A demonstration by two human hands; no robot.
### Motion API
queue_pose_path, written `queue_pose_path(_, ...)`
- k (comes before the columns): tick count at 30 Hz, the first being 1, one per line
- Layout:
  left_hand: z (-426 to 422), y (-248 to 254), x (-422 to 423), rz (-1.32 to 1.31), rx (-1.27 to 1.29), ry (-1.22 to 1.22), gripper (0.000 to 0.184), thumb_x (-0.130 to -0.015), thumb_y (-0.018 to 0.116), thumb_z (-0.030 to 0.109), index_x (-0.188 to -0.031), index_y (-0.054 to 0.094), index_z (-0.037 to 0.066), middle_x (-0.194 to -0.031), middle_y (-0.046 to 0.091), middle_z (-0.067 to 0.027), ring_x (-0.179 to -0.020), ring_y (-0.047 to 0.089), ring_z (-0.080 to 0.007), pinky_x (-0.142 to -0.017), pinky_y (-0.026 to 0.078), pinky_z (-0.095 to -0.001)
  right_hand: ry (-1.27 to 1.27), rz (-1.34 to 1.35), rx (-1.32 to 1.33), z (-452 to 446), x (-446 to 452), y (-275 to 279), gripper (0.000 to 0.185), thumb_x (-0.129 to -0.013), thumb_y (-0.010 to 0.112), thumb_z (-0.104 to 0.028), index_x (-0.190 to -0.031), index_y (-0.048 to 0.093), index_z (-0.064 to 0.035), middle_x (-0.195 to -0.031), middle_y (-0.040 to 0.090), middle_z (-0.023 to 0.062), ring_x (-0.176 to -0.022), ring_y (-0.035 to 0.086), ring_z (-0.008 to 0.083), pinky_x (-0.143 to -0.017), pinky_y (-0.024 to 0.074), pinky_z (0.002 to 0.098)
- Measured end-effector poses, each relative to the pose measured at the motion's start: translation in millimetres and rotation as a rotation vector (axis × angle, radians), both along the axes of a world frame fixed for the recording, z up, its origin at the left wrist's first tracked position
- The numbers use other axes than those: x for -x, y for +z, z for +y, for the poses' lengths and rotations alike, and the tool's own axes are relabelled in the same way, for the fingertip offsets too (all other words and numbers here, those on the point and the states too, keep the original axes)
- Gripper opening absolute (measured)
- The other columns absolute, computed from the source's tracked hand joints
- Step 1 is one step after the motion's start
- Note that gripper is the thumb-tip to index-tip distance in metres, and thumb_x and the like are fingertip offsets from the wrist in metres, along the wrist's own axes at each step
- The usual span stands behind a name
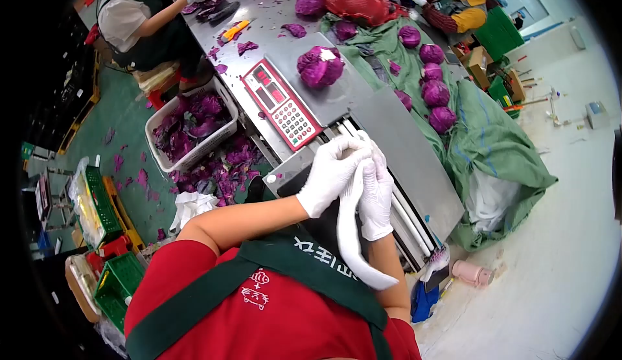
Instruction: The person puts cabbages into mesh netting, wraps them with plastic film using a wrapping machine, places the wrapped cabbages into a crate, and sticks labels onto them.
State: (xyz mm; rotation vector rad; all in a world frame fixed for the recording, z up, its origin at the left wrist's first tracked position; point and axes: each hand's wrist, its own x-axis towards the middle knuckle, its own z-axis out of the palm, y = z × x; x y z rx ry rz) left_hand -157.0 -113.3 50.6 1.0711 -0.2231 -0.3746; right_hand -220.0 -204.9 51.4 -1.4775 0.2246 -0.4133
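Observation:
My left hand (332, 175) and my right hand (376, 195), both in white gloves, meet in front of my chest at the near edge of the metal wrapping machine (414, 165). Between them they hold a strip of white netting (353, 237), which hangs down over my apron and right forearm. The fingers of my left hand are pinched at its upper end, and my right hand is wrapped round it. Just beyond my hands lies the scale's keypad panel (282, 104), with a purple cabbage (320, 67) on the plate beside it.
A row of purple cabbages (435, 93) lies on green cloth (499, 146) at the right. Left of the table stands a white basket (192, 123) of purple leaves. A yellow-handled knife (234, 31) lies farther back. Two co-workers (129, 20) (460, 10) work at the far side.

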Motion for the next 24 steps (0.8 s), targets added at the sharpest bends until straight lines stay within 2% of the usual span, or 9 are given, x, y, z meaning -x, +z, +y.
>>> queue_pose_path(3,8,-3,-23,-0.593,-0.375,0.401,0.005,-0.087,0.063,0.003,-0.083,0.059,0.001,-0.097,0.055,-0.0091,-0.09,0.055,-0.0164,-0.081,0.044,-0.0281,-0.047,0.002,-0.294,13,-24,-9,0.032,-0.091,0.064,-0.025,-0.111,0.059,0.0005,-0.101,0.061,0.0031,-0.091,0.056,0.0095,-0.083,0.0462,0.0222)
queue_pose_path(5,13,-12,-49,-0.425,0.051,0.273,0.005,-0.091,0.057,0.003,-0.09,0.051,0.002,-0.095,0.055,-0.0081,-0.089,0.053,-0.0149,-0.08,0.044,-0.0277,-0.118,0.021,-0.327,27,-45,-7,0.02,-0.091,0.064,-0.021,-0.094,0.058,-0.0022,-0.088,0.06,-0.0007,-0.076,0.052,0.005,-0.074,0.0453,0.0195)
queue_pose_path(7,25,-7,-73,-0.194,-0.052,0.198,0.007,-0.098,0.047,0.01,-0.096,0.047,0.003,-0.087,0.052,-0.0027,-0.081,0.049,-0.0082,-0.073,0.044,-0.0223,-0.213,0.082,-0.262,28,-67,-15,0.013,-0.093,0.059,-0.011,-0.084,0.051,-0.0072,-0.084,0.056,-0.0007,-0.074,0.048,0.0064,-0.071,0.043,0.0219)
queue_pose_path(13,88,-38,-140,0.368,-0.183,-1.133,0.046,-0.085,0.067,0.02,-0.126,0.054,0.004,-0.104,0.064,-0.0048,-0.089,0.061,-0.0105,-0.077,0.049,-0.0228,-0.005,0.166,-0.996,-47,-103,0,0.028,-0.099,0.047,-0.032,-0.098,0.058,-0.006,-0.089,0.066,0.0093,-0.091,0.064,0.0248,-0.087,0.0517,0.0425)
queue_pose_path(14,96,-33,-162,0.135,-0.366,-1.05,0.034,-0.086,0.066,0.022,-0.113,0.06,0.002,-0.097,0.066,-0.0043,-0.087,0.061,-0.0094,-0.074,0.049,-0.0237,-0.229,0.394,-0.852,-40,-121,8,0.024,-0.097,0.05,-0.028,-0.096,0.06,-0.0066,-0.083,0.065,0.0074,-0.083,0.065,0.0244,-0.082,0.0531,0.0416)
queue_pose_path(18,80,-61,-284,-0.019,-0.423,-0.223,0.025,-0.085,0.068,0.025,-0.094,0.068,0.001,-0.08,0.07,-0.0066,-0.071,0.063,-0.0109,-0.066,0.049,-0.0251,0.265,0.41,0.523,-52,-181,-22,0.027,-0.089,0.061,-0.027,-0.091,0.062,0.0002,-0.072,0.061,0.0026,-0.063,0.053,0.0114,-0.062,0.046,0.0271)
queue_pose_path(21,50,-61,-359,-0.458,-0.877,0.16,0.043,-0.088,0.059,0.047,-0.092,0.068,0.005,-0.079,0.068,-0.0146,-0.07,0.066,-0.0283,-0.066,0.05,-0.0355,-0.041,0.493,0.27,-70,-258,-15,0.032,-0.09,0.059,-0.028,-0.079,0.064,0.0017,-0.068,0.06,0.0032,-0.064,0.052,0.01,-0.06,0.0436,0.0269)
queue_pose_path(23,32,-68,-381,-0.581,-1.245,0.114,0.04,-0.088,0.058,0.044,-0.09,0.067,0.005,-0.083,0.068,-0.0181,-0.075,0.066,-0.0349,-0.068,0.051,-0.0408,-0.221,0.599,0.398,-90,-299,-24,0.026,-0.089,0.058,-0.022,-0.101,0.065,0.0004,-0.088,0.068,0.0122,-0.075,0.063,0.0178,-0.072,0.0513,0.0325)
queue_pose_path(24,27,-82,-383,-0.693,-1.329,-0.043,0.034,-0.088,0.057,0.039,-0.09,0.066,0.005,-0.083,0.067,-0.019,-0.076,0.066,-0.0357,-0.069,0.051,-0.0427,-0.061,0.651,0.853,-116,-311,-68,0.024,-0.089,0.057,-0.021,-0.1,0.065,-0.002,-0.09,0.068,0.015,-0.078,0.065,0.022,-0.072,0.0514,0.0345)
